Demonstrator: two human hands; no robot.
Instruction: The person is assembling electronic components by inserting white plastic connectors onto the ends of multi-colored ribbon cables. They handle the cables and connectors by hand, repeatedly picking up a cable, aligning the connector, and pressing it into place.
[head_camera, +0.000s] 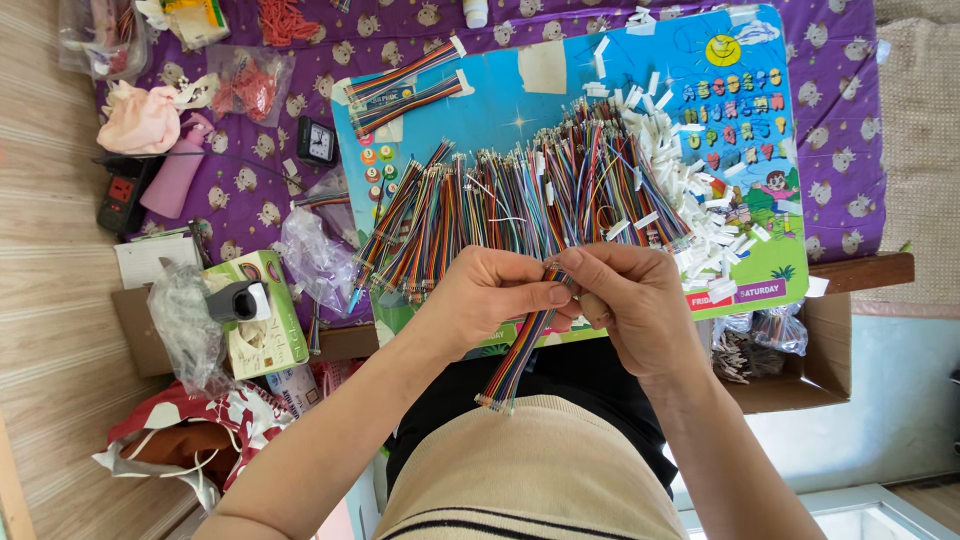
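Both my hands meet over my lap and pinch one flat ribbon of rainbow-coloured wires (520, 355). My left hand (490, 295) grips its upper end from the left, and my right hand (625, 295) holds it from the right. The ribbon hangs down toward my lap, its lower end fitted with small connectors. Just beyond my hands, several bundles of the same coloured wires (520, 200) lie fanned across a blue children's board (500, 100). A heap of small white connector pieces (700, 190) sits on the board's right half.
Two taped wire ribbons (405, 88) lie at the board's top left. A small black clock (316, 142), clear plastic bags (312, 255), a green box (262, 320), a pink cloth (140, 120) and a power strip (122, 195) are on the left. An open cardboard box (800, 355) stands at right.
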